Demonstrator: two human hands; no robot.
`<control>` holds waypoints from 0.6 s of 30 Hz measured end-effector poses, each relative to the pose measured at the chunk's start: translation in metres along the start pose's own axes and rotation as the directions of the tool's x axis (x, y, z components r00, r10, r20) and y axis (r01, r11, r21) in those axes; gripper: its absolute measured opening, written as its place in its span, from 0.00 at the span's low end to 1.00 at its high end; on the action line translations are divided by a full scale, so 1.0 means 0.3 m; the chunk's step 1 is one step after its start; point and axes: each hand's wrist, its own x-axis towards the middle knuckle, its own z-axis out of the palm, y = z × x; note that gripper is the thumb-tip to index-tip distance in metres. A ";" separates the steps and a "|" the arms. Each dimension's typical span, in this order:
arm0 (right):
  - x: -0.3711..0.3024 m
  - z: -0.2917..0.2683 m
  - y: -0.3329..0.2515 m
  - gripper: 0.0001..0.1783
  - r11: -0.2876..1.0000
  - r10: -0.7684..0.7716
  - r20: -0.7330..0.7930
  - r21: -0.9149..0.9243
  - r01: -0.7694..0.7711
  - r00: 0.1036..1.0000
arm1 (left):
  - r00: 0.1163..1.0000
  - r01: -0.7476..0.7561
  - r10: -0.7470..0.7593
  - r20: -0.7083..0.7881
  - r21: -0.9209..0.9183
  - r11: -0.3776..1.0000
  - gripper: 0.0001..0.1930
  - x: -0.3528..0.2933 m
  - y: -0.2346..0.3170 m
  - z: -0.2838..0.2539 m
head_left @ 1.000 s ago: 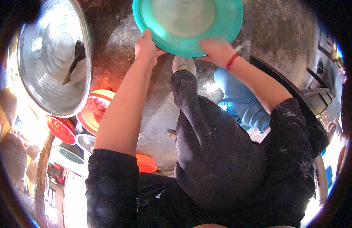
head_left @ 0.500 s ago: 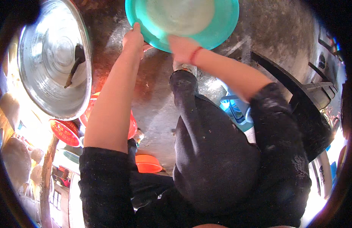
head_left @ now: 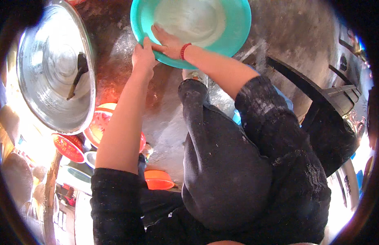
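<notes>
A turquoise basin [head_left: 237,34] is at the top middle, with a pale, whitish layer [head_left: 193,19] in its bottom; I cannot tell whether this is powder or liquid. My left hand [head_left: 143,59] grips the basin's near left rim, thumb on top and the other fingers mostly hidden. Just right of it, my right hand [head_left: 171,45] lies against the inner wall with its fingers stretched out. A red bracelet [head_left: 184,50] circles that wrist.
To the left stands a big shiny metal pan [head_left: 36,67] holding a dark-bladed tool [head_left: 80,69] with a handle. Below are a red patterned basin [head_left: 69,148] and an orange basin [head_left: 158,180]. A black piece of furniture [head_left: 330,132] is at the right.
My right hand has moved left along the basin's rim and in over its inner wall, fingers now spread. The basin sits slightly lower and further left in view; my left hand still holds it.
</notes>
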 end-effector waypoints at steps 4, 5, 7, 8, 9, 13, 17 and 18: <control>0.060 -0.082 0.112 0.35 0.988 0.021 0.092 -0.156 -0.007 0.996 | 0.994 -0.094 0.096 -0.053 0.051 0.994 0.24 -0.012 0.009 -0.001; 0.062 -0.126 0.142 0.34 0.926 -0.009 0.154 -0.372 0.066 0.988 | 0.994 -0.097 0.099 -0.050 0.044 0.994 0.24 -0.009 0.012 -0.003; 0.104 -0.214 0.213 0.35 0.796 -0.118 0.233 -0.560 0.232 0.965 | 0.995 -0.088 0.091 -0.046 0.079 0.993 0.25 -0.011 0.006 -0.010; 0.131 -0.249 0.250 0.36 0.686 -0.149 0.271 -0.664 0.297 0.951 | 0.994 -0.090 0.096 -0.049 0.113 0.990 0.25 -0.005 0.010 -0.012; 0.149 -0.268 0.284 0.36 0.752 -0.126 0.298 -0.593 0.287 0.946 | 0.994 -0.094 0.101 -0.050 0.140 0.986 0.26 0.000 0.009 -0.015; 0.212 -0.342 0.471 0.22 0.879 0.114 0.050 0.459 -0.124 0.992 | 0.993 -0.097 0.104 -0.056 0.127 0.987 0.26 0.010 -0.002 -0.010; 0.016 -0.416 0.553 0.33 0.658 0.225 0.143 -0.752 -0.042 0.964 | 0.994 -0.058 0.062 -0.086 0.056 0.997 0.25 0.008 -0.002 0.007; -0.039 -0.422 0.527 0.38 0.666 0.419 0.044 -0.694 -0.274 0.907 | 0.995 -0.042 0.048 -0.091 0.062 0.997 0.25 0.003 0.000 0.009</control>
